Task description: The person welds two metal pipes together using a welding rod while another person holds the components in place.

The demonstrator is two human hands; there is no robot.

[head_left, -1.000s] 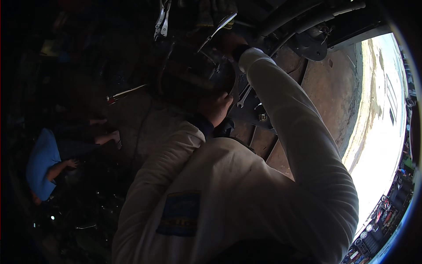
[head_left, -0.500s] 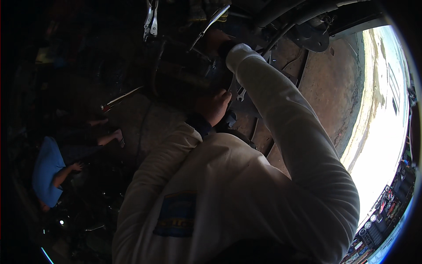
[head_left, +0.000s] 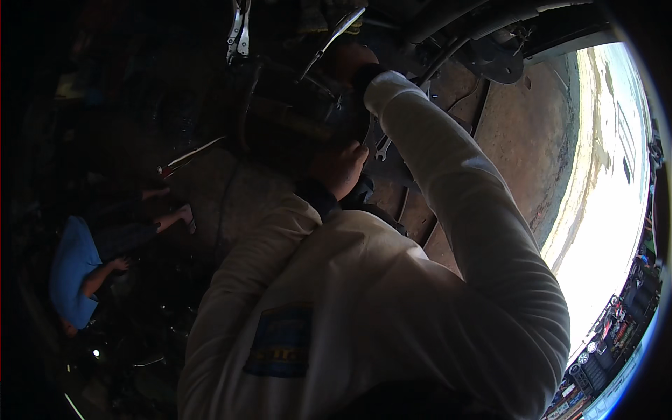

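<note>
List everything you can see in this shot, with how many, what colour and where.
dark round metal part: one, blackish, upper centre, both hands on it
spanner: one, silver, just right of the lower hand
locking pliers: one, silver, top, hanging left of centre
long thin tool: one, silver with a red end, on the ground left of centre
rusty metal underside: one, brown, upper right
other person in a blue top: one, far left, low on the ground
left hand: one, under the round part
right hand: one, on top of the round part, white sleeve
</note>
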